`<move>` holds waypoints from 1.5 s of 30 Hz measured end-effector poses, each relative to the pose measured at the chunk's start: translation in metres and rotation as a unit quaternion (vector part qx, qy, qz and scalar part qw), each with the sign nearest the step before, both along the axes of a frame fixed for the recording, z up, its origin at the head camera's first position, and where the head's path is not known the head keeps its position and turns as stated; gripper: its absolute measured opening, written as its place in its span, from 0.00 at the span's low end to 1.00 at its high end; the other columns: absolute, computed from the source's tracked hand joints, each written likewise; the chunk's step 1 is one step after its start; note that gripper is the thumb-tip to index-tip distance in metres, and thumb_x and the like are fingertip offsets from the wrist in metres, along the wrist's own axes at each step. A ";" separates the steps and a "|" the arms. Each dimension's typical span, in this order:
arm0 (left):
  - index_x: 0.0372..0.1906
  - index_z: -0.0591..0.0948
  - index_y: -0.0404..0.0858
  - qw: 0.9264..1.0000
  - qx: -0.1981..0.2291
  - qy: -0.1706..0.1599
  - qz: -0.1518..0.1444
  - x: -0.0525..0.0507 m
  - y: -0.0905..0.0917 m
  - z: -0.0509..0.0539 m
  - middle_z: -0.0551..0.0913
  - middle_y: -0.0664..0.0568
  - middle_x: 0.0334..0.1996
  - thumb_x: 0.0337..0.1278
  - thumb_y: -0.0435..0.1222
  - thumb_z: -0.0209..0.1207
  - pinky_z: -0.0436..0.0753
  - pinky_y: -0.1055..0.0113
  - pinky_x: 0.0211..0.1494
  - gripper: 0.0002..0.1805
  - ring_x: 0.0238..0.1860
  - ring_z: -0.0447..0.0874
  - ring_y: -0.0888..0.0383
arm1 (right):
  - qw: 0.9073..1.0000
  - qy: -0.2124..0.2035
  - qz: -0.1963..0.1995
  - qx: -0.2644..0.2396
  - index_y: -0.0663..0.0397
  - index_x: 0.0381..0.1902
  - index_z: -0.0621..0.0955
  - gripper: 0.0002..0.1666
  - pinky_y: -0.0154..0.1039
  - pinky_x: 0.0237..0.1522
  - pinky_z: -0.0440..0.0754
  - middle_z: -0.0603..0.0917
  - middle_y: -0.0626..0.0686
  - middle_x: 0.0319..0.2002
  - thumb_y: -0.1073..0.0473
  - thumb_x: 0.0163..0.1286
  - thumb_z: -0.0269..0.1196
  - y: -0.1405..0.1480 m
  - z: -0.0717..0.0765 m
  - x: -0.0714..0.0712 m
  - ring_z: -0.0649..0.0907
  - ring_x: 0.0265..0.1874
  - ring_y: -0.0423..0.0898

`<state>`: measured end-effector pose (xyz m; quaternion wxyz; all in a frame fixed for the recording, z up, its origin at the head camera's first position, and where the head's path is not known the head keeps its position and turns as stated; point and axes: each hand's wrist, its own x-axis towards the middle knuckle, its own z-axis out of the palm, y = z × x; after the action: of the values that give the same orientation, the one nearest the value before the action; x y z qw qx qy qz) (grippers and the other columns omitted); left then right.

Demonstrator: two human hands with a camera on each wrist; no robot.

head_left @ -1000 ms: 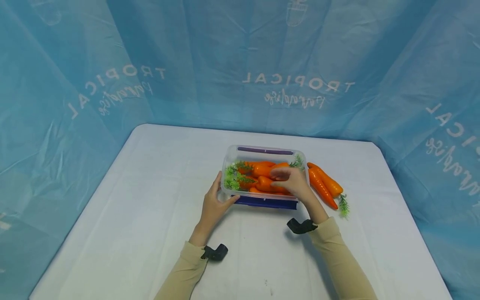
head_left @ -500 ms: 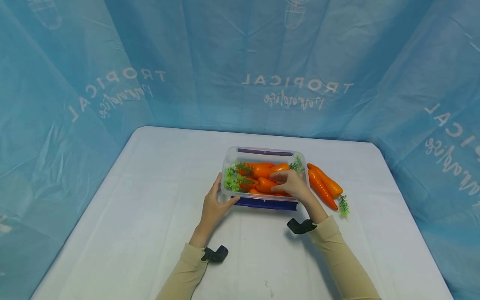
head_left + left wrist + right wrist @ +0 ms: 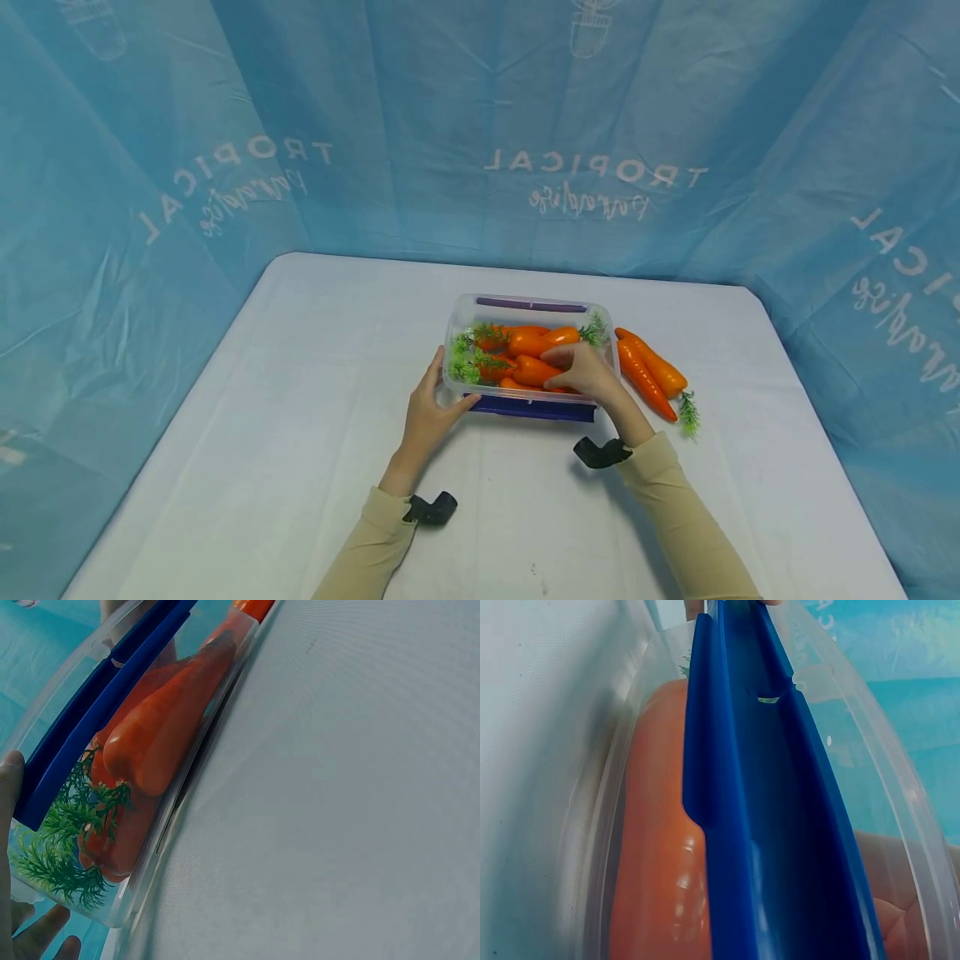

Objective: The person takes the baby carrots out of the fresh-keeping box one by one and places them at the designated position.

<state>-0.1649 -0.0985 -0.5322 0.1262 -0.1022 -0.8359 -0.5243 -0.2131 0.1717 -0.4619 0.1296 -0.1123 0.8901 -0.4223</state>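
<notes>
A clear plastic box [image 3: 531,397] with blue side latches stands on the table, holding several orange carrots [image 3: 528,343] with green tops [image 3: 465,360]. My left hand [image 3: 426,415] grips its near left corner, thumb at the front rim and fingers along the left side; the left wrist view shows the thumb by the blue latch [image 3: 75,727]. Inside the box, on the right, my right hand [image 3: 588,372] has its thumb and fingers bent round a carrot [image 3: 534,372]. Through the box wall, part of that hand [image 3: 900,922] shows in the right wrist view, its fingertips hidden.
Two more carrots [image 3: 647,379] lie on the white table [image 3: 300,400] just right of the box, one with a green top [image 3: 688,414]. A blue printed curtain [image 3: 450,125] hangs behind and beside the table.
My right hand has sunk slightly lower into the box, uncovering more of the carrot behind it. The left hand keeps its grip on the corner.
</notes>
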 end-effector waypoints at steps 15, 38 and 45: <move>0.75 0.54 0.40 1.000 -0.010 0.008 0.003 0.000 0.000 0.000 0.65 0.41 0.70 0.46 0.46 0.71 0.75 0.52 0.64 0.53 0.61 0.76 0.46 | 1.000 0.017 0.002 0.004 0.61 0.51 0.82 0.25 0.50 0.57 0.79 0.85 0.60 0.50 0.61 0.54 0.72 -0.001 0.002 0.003 0.82 0.52 0.55; 0.74 0.55 0.39 1.000 -0.011 0.019 0.004 -0.002 -0.001 -0.002 0.66 0.41 0.69 0.45 0.46 0.71 0.75 0.50 0.63 0.53 0.59 0.77 0.45 | 0.989 0.076 -0.069 -0.105 0.59 0.51 0.83 0.25 0.51 0.57 0.79 0.83 0.61 0.52 0.57 0.55 0.72 0.000 0.006 0.008 0.80 0.53 0.55; 0.75 0.55 0.41 1.000 -0.006 0.010 0.004 -0.001 0.000 -0.004 0.67 0.40 0.69 0.45 0.47 0.70 0.75 0.49 0.64 0.53 0.59 0.77 0.45 | 0.984 0.093 -0.080 -0.132 0.61 0.51 0.82 0.24 0.52 0.59 0.78 0.83 0.61 0.52 0.59 0.56 0.71 0.001 0.004 0.010 0.80 0.54 0.56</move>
<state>-0.1656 -0.0984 -0.5360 0.1361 -0.1050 -0.8379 -0.5180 -0.2031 0.1732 -0.4583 -0.0040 -0.0959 0.8409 -0.5326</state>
